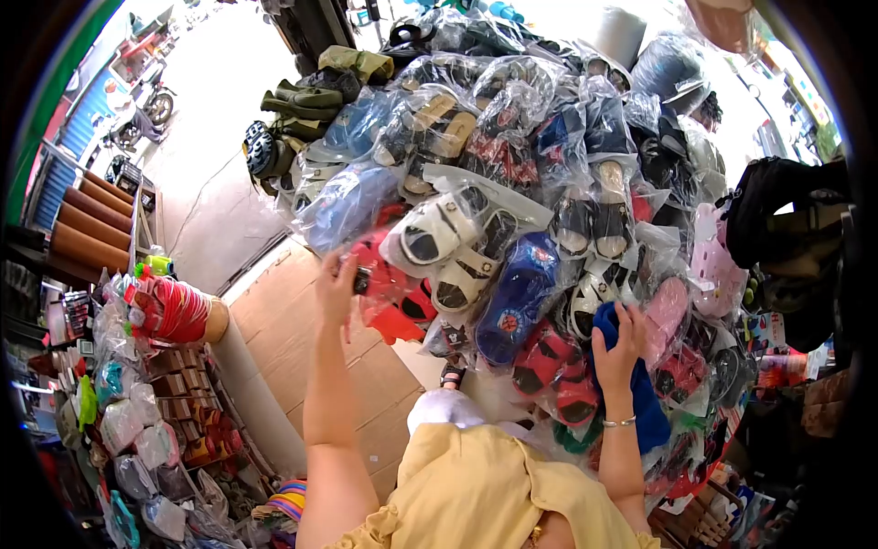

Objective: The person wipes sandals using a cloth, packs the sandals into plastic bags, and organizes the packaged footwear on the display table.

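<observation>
A: Which step are you on?

B: You seem to be handling bagged footwear. Your left hand (337,284) is beside the red-and-black sandals (382,306), just left of the white sandals (430,233).

A: And your fingers?

B: The left ones blur (I cannot tell whether they grip); your right hand (620,346) bends its fingers over a blue item (651,416), grasp uncertain. Your next move calls for firm purchase on loose plastic.

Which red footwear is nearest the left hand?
The red sandals beside the left hand, left of the white sandals; other red footwear lies farther right.
</observation>
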### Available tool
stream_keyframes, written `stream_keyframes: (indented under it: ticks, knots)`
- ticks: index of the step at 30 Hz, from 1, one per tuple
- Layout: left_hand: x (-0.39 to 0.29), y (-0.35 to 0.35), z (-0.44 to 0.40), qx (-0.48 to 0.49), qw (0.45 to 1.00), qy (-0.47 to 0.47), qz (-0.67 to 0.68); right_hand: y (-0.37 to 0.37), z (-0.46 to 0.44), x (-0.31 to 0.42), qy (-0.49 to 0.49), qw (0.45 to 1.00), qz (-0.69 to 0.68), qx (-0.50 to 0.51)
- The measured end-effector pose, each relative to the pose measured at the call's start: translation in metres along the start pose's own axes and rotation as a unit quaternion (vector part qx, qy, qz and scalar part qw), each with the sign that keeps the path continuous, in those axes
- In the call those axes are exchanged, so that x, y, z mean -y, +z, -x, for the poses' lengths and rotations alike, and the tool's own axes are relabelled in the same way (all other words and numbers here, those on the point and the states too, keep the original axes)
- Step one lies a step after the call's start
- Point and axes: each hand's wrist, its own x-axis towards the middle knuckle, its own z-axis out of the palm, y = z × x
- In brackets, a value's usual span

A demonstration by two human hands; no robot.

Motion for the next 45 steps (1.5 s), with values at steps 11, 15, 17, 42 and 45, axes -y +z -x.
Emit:
stream_keyframes:
  ticks: [11, 15, 17, 42, 45]
  knots:
    - [-0.106, -0.077, -0.013, -0.044, 0.988, 0.137, -0.048, 0.026, 0.002, 0.039, -0.047, 0.982, -0.174, 0.062]
    - [-0.11, -0.065, -0.012, -0.054, 0.988, 0.143, -0.024, 0.026, 0.004, 0.051, -0.005, 0.967, -0.239, 0.09]
    - [-0.12, -0.069, -0.004, -0.06, 0.985, 0.148, 0.062, 0.028, 0.005, 0.055, -0.048, 0.955, -0.277, 0.092]
    - [-0.24, 0.025, 0.024, 0.147, 0.939, 0.21, 0.229, 0.048, 0.005, 0.08, 0.303, 0.44, -0.801, 0.268]
    - [-0.213, 0.063, 0.006, 0.221, 0.951, 0.127, 0.176, -0.014, 0.006, 0.039, 0.312, 0.597, -0.707, 0.215]
